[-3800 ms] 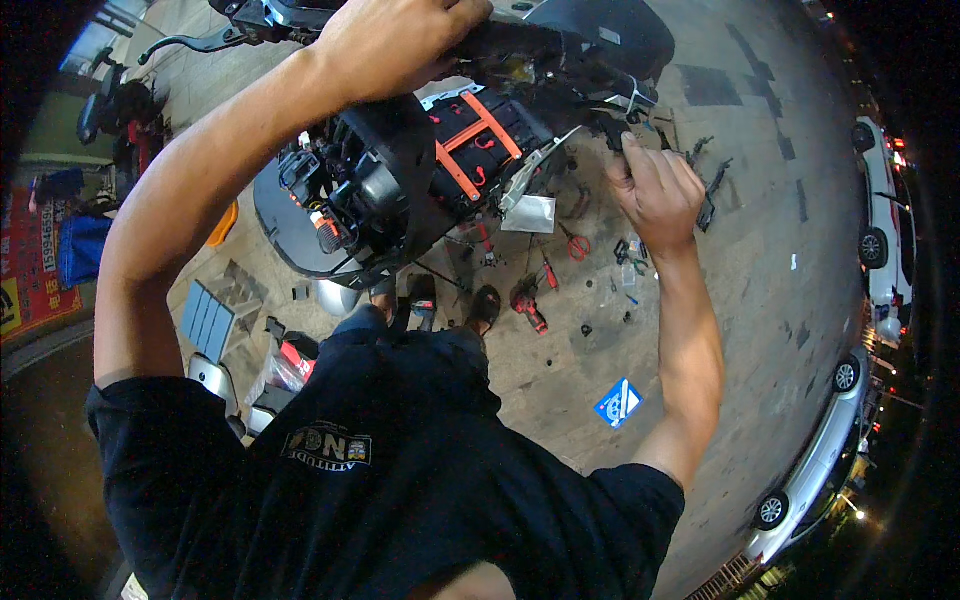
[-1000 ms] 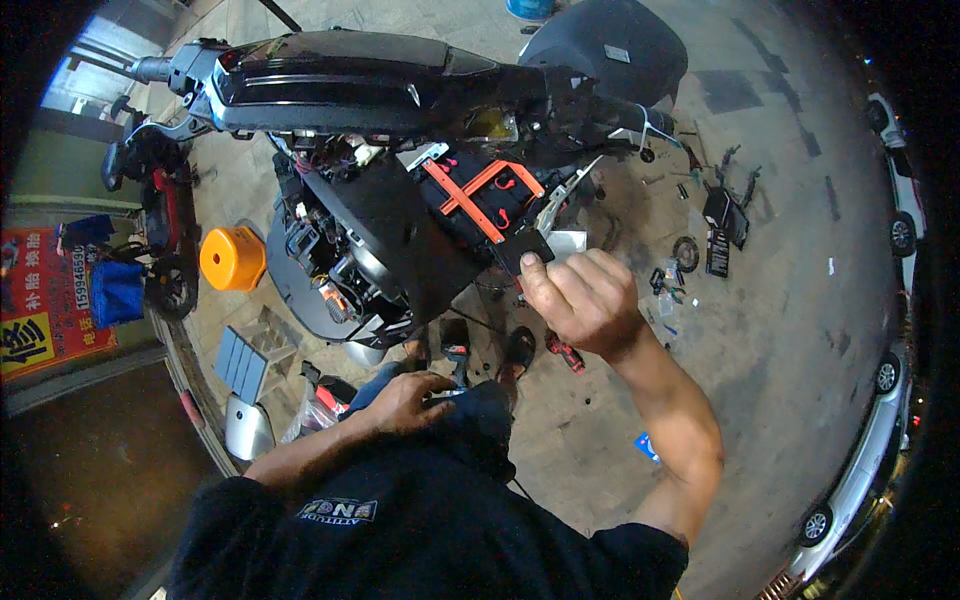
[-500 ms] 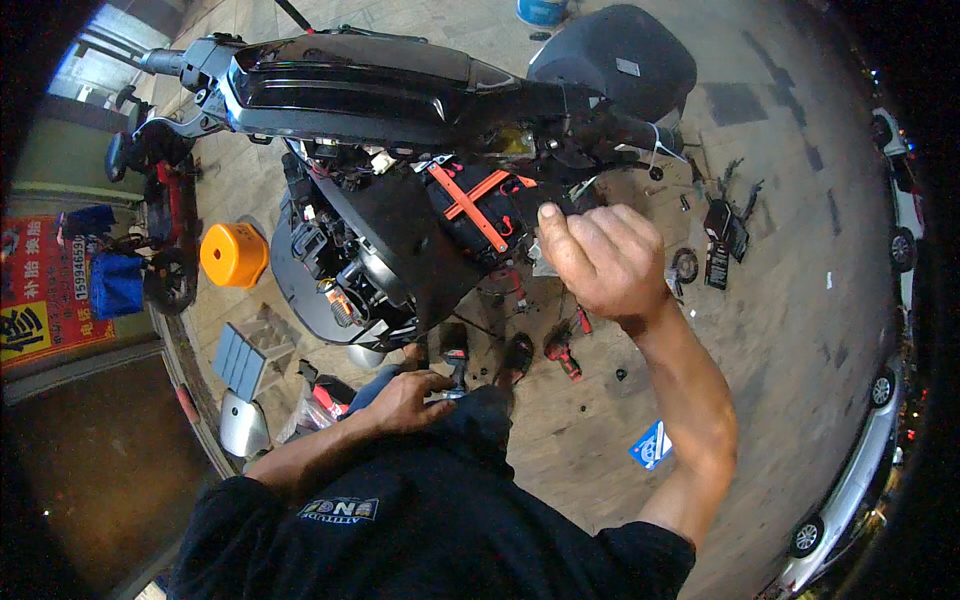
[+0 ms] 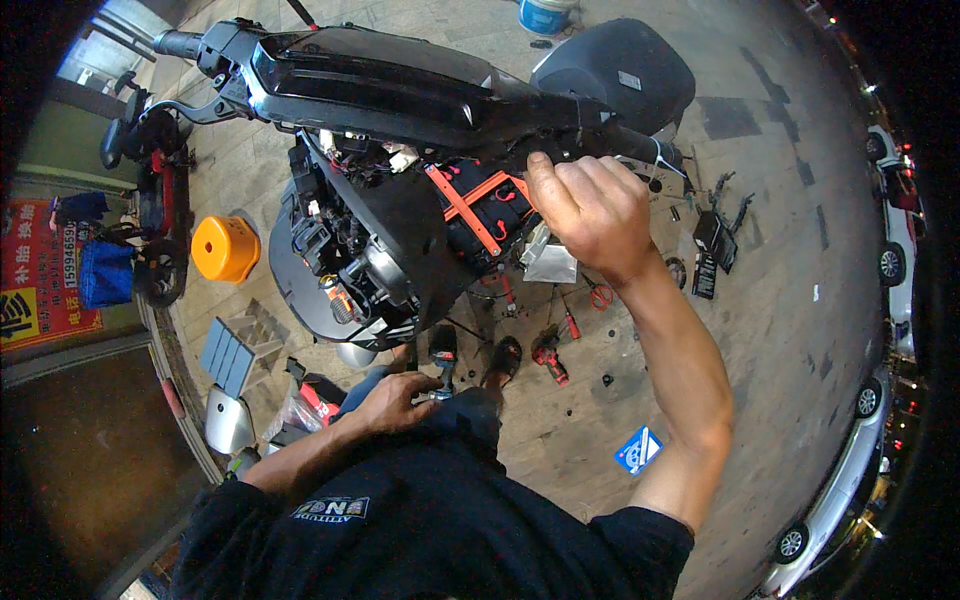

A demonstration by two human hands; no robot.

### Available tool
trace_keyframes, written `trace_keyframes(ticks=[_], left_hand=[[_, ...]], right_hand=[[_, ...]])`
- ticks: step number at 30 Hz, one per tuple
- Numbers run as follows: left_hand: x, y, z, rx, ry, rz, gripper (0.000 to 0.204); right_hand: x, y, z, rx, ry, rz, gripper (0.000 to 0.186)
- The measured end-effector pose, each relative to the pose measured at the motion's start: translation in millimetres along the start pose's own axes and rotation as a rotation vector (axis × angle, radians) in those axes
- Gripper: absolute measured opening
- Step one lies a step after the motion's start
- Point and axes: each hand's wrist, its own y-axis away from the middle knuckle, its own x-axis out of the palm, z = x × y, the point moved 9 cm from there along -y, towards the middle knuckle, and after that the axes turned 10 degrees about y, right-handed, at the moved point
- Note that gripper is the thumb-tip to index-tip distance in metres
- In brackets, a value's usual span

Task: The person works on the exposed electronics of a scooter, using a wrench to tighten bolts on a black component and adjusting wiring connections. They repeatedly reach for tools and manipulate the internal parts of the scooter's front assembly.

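Scooter (image 4: 405, 225), black and partly stripped, stands across the upper part of the view, from 9 o'clock round to 1 o'clock, its long handlebar cover (image 4: 370, 85) lying toward 11 o'clock. At 12 o'clock, just above the middle, an orange bracket (image 4: 465, 212) crosses the dark space below the bars; wiring and connectors (image 4: 335, 230) sit exposed toward 10 o'clock.

The right hand (image 4: 592, 215) is at 2 o'clock, in front of the bracket's right end as seen. Its fingers are curled together, with the thumb laid along the top and pointing to 11 o'clock; I cannot tell whether anything is pinched beneath, since dark parts lie behind the thumb tip. The left hand (image 4: 398, 402) rests low, toward 7 o'clock, by the person's lap and just beside a dark power tool (image 4: 443, 345). Its fingers are bent, but I cannot tell whether they are clamped on something.

Just beyond the right hand, toward 2 o'clock from the middle, a silvery pouch (image 4: 550, 264) shows. On the floor lie red-handled scissors (image 4: 601, 296) at 3 o'clock, a red screwdriver (image 4: 572, 325) and a red drill (image 4: 549, 358) near 4 o'clock, and a blue card (image 4: 638, 450) farther out between 4 and 5. An orange stool (image 4: 225, 248) stands at 9 o'clock, well apart from both hands.
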Motion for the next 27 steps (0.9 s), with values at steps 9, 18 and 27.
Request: trace_keyframes(ticks=[9, 18, 27], left_hand=[[-1, 6, 4, 0.010, 0.021, -0.019, 0.038], [0, 7, -1, -0.023, 0.049, 0.000, 0.039], [-1, 7, 0, 0.046, 0.022, -0.015, 0.040]], right_hand=[[9, -7, -1, 0.098, -0.021, -0.021, 0.015], [13, -7, -4, 0.137, -0.079, -0.001, 0.017], [13, -7, -3, 0.158, -0.102, 0.064, 0.019]])
